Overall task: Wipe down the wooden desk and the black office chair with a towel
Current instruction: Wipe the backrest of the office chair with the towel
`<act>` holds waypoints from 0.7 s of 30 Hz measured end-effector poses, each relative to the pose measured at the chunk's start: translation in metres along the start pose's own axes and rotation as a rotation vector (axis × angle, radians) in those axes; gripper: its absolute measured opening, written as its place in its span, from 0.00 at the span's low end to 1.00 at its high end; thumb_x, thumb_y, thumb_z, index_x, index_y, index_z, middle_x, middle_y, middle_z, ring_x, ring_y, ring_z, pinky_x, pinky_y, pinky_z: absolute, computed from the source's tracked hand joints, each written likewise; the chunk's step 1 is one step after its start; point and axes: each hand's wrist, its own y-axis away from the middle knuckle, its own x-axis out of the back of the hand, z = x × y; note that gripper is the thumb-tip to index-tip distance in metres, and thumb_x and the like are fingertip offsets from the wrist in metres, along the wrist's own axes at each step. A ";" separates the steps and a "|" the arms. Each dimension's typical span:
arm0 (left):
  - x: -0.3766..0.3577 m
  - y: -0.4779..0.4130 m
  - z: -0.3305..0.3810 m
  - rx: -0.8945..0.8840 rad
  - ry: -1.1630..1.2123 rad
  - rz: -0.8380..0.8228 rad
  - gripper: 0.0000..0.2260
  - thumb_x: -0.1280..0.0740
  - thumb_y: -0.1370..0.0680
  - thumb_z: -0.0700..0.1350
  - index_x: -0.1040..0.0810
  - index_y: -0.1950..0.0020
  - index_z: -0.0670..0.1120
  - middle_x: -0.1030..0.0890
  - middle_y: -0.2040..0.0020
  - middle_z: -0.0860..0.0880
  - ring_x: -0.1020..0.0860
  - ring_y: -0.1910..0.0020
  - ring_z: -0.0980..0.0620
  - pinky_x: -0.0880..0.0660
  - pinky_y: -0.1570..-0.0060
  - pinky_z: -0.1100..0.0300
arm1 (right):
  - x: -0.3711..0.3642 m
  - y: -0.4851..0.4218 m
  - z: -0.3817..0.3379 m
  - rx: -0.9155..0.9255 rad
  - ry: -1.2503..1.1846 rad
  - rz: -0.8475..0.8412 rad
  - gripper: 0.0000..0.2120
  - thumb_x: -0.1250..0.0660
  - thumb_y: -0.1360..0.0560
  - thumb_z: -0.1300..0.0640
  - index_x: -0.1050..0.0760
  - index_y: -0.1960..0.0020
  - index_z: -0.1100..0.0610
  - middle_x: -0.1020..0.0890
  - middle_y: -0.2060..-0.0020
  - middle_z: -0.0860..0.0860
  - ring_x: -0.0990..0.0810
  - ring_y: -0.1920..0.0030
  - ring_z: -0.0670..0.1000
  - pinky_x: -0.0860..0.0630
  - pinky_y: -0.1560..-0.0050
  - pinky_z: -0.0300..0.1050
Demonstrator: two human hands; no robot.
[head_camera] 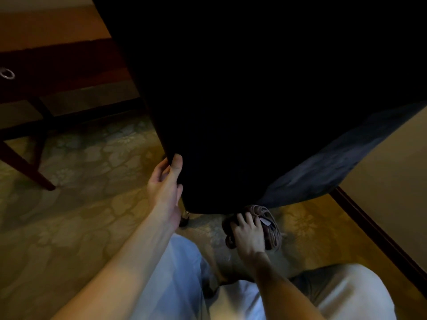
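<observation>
The person's pale trousers (175, 273) fill the frame at 6 o'clock, both knees bent over a patterned carpet (80, 215).

From 7 o'clock the bare left forearm runs up to the left hand (165, 181), just left of centre. It grasps the lower left edge of the black office chair (242, 100). The thumb lies flat on the near face and the fingers are curled round behind the edge.

The chair's dark back takes up most of the view from 12 o'clock down to the centre, tilted, with its bottom edge just above the right hand (248, 236). The right hand sits a little below centre, towards 5 o'clock, and is clenched on a bunched dark brown towel (260, 210). Its fingers are spread over the top of the towel, and a small pale tag shows beside them. The towel is low down, just under the chair's bottom edge; whether it touches the chair cannot be told.

A dark grey cloth (323, 167) hangs along the chair's right side at 3 o'clock. A small chair foot (184, 219) shows just below the left wrist.

The wooden worktop (57, 58) stands at 10 o'clock, with a metal ring pull (7, 74) on its drawer front and a slanted leg (25, 167) reaching the carpet. At 4 o'clock a dark baseboard (379, 236) runs below a cream wall (392, 169).
</observation>
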 end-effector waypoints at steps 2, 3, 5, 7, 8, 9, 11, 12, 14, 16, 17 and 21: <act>0.002 0.002 0.001 0.006 0.011 0.002 0.30 0.26 0.29 0.51 0.25 0.28 0.45 0.13 0.52 0.56 0.15 0.53 0.63 0.22 0.44 0.58 | 0.015 0.007 0.007 -0.013 -0.002 -0.008 0.18 0.17 0.46 0.55 0.15 0.57 0.52 0.18 0.55 0.54 0.24 0.50 0.60 0.22 0.56 0.59; 0.001 0.005 0.003 0.013 0.017 -0.002 0.28 0.26 0.28 0.51 0.25 0.29 0.45 0.13 0.51 0.56 0.15 0.54 0.62 0.21 0.48 0.61 | 0.026 0.012 0.012 0.007 0.005 -0.009 0.19 0.18 0.44 0.54 0.15 0.54 0.51 0.19 0.54 0.54 0.23 0.49 0.60 0.22 0.55 0.59; 0.000 0.009 0.007 0.021 0.010 -0.016 0.27 0.27 0.29 0.52 0.24 0.31 0.47 0.15 0.47 0.54 0.17 0.57 0.60 0.22 0.60 0.68 | 0.049 0.017 0.021 0.060 -0.009 0.051 0.22 0.23 0.40 0.51 0.17 0.46 0.50 0.20 0.50 0.53 0.23 0.46 0.61 0.22 0.52 0.59; 0.001 0.011 0.011 0.006 -0.006 -0.010 0.26 0.27 0.28 0.52 0.24 0.32 0.49 0.16 0.46 0.53 0.18 0.55 0.60 0.21 0.56 0.66 | 0.073 0.017 0.025 0.110 -0.034 0.174 0.26 0.26 0.37 0.49 0.20 0.39 0.50 0.22 0.45 0.54 0.25 0.44 0.62 0.25 0.47 0.58; 0.003 0.012 0.012 -0.002 -0.014 -0.001 0.23 0.27 0.26 0.51 0.24 0.32 0.49 0.16 0.47 0.54 0.17 0.54 0.61 0.21 0.51 0.64 | 0.084 0.016 0.021 0.135 -0.039 0.245 0.29 0.25 0.37 0.49 0.21 0.36 0.50 0.23 0.42 0.55 0.27 0.42 0.63 0.26 0.45 0.58; 0.005 0.012 0.012 -0.006 -0.031 0.001 0.20 0.27 0.24 0.51 0.24 0.33 0.49 0.17 0.48 0.55 0.17 0.56 0.63 0.22 0.50 0.62 | 0.094 0.014 0.016 0.157 -0.054 0.325 0.32 0.25 0.36 0.48 0.22 0.33 0.50 0.24 0.39 0.55 0.28 0.40 0.63 0.29 0.43 0.59; 0.006 0.011 0.012 -0.007 -0.072 -0.005 0.18 0.27 0.22 0.51 0.24 0.34 0.50 0.17 0.49 0.56 0.18 0.60 0.67 0.22 0.51 0.62 | 0.109 0.006 -0.001 0.168 -0.095 0.526 0.31 0.28 0.32 0.47 0.23 0.30 0.51 0.25 0.35 0.58 0.30 0.38 0.63 0.33 0.41 0.59; 0.008 0.010 0.012 -0.006 -0.089 -0.016 0.17 0.27 0.23 0.51 0.23 0.36 0.50 0.17 0.49 0.56 0.17 0.59 0.67 0.22 0.50 0.60 | 0.114 -0.001 -0.013 0.151 -0.126 0.604 0.29 0.30 0.30 0.45 0.23 0.29 0.51 0.25 0.35 0.58 0.30 0.37 0.63 0.33 0.40 0.59; 0.011 0.008 0.011 -0.011 -0.144 -0.042 0.18 0.25 0.26 0.54 0.22 0.40 0.51 0.16 0.47 0.54 0.17 0.50 0.60 0.21 0.43 0.54 | 0.117 -0.016 -0.034 0.099 -0.170 0.667 0.28 0.32 0.28 0.43 0.23 0.29 0.50 0.26 0.35 0.59 0.31 0.36 0.64 0.34 0.39 0.60; 0.014 0.003 0.013 -0.011 -0.192 -0.062 0.20 0.24 0.30 0.58 0.21 0.43 0.52 0.15 0.46 0.53 0.18 0.45 0.56 0.22 0.39 0.51 | 0.105 -0.027 -0.045 0.094 -0.136 0.609 0.31 0.34 0.29 0.43 0.28 0.27 0.49 0.29 0.34 0.59 0.32 0.35 0.64 0.35 0.38 0.62; 0.014 0.001 0.013 -0.005 -0.208 -0.073 0.18 0.25 0.30 0.57 0.21 0.43 0.52 0.15 0.47 0.54 0.18 0.46 0.57 0.21 0.41 0.53 | 0.094 -0.030 -0.046 0.113 -0.105 0.575 0.31 0.35 0.29 0.43 0.30 0.27 0.48 0.30 0.33 0.58 0.33 0.35 0.65 0.36 0.37 0.63; 0.016 -0.008 0.016 0.008 -0.211 -0.097 0.16 0.26 0.28 0.55 0.22 0.44 0.51 0.15 0.56 0.59 0.18 0.59 0.68 0.21 0.53 0.62 | 0.033 -0.023 -0.049 0.210 -0.022 0.263 0.36 0.21 0.39 0.48 0.25 0.32 0.47 0.29 0.33 0.56 0.32 0.34 0.64 0.29 0.35 0.65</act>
